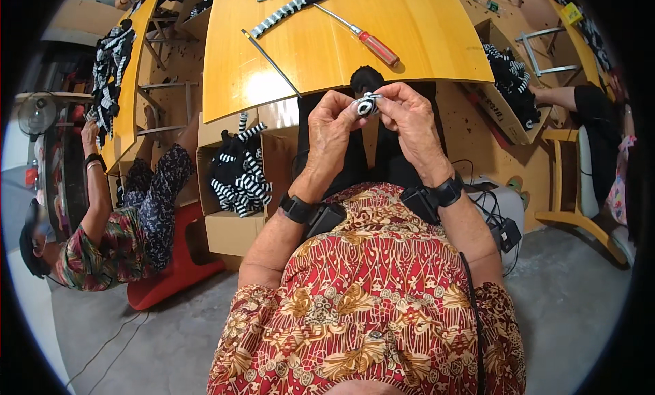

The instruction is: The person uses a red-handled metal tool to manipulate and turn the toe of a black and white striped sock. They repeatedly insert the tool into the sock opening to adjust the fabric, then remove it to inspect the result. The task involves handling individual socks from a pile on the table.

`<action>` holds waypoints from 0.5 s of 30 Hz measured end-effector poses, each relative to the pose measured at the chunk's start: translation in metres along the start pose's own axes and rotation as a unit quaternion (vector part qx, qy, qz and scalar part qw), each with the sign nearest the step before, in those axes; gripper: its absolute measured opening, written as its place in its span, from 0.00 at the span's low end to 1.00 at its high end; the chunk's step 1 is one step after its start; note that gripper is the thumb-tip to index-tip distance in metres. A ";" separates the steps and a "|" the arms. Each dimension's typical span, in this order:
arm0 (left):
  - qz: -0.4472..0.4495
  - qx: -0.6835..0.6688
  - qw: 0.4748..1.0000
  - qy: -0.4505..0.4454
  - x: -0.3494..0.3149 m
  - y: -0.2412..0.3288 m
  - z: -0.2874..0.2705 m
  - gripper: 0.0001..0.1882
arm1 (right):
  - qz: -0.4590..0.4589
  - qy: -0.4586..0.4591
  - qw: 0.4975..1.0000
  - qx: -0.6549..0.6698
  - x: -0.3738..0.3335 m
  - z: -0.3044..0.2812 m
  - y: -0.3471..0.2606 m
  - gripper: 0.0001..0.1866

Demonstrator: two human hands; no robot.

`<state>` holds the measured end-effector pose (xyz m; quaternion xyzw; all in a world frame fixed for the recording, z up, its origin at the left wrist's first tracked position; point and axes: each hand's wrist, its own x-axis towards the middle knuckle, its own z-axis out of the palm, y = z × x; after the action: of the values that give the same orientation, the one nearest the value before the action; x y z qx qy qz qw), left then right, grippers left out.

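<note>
Both my hands are raised just off the near edge of the table, close together. Between them is a small black-and-white striped knit piece, bunched into a ring-like end, with a black part showing beyond the fingers. My left hand pinches its left side. My right hand grips the right side with thumb and forefinger. On the yellow table ahead lie a screwdriver with a red handle, a thin dark rod and another striped knit tube with a black end.
An open cardboard box of striped knit pieces stands at my left, below the table. Another filled box is at the right. A co-worker sits far left; another person's arm shows at right.
</note>
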<state>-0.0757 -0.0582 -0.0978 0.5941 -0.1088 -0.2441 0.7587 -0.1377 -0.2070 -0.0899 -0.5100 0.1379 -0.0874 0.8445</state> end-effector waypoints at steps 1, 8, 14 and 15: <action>-0.008 -0.010 1.000 0.003 -0.001 0.001 0.002 0.06 | 0.017 -0.013 0.998 0.051 0.001 -0.004 0.002 0.04; -0.014 -0.068 0.996 0.050 0.003 -0.005 -0.005 0.05 | -0.024 0.002 0.985 -0.169 0.002 0.003 -0.009 0.04; -0.073 -0.144 0.987 -0.025 0.007 -0.005 -0.004 0.07 | -0.008 0.027 0.991 -0.130 0.001 0.000 -0.009 0.02; -0.084 -0.164 0.982 -0.037 0.007 -0.006 -0.006 0.07 | 0.008 0.010 0.994 -0.105 0.001 -0.002 -0.008 0.01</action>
<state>-0.0679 -0.0576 -0.1062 0.4592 -0.0454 -0.3434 0.8180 -0.1379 -0.2127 -0.0837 -0.5935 0.1593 -0.0707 0.7857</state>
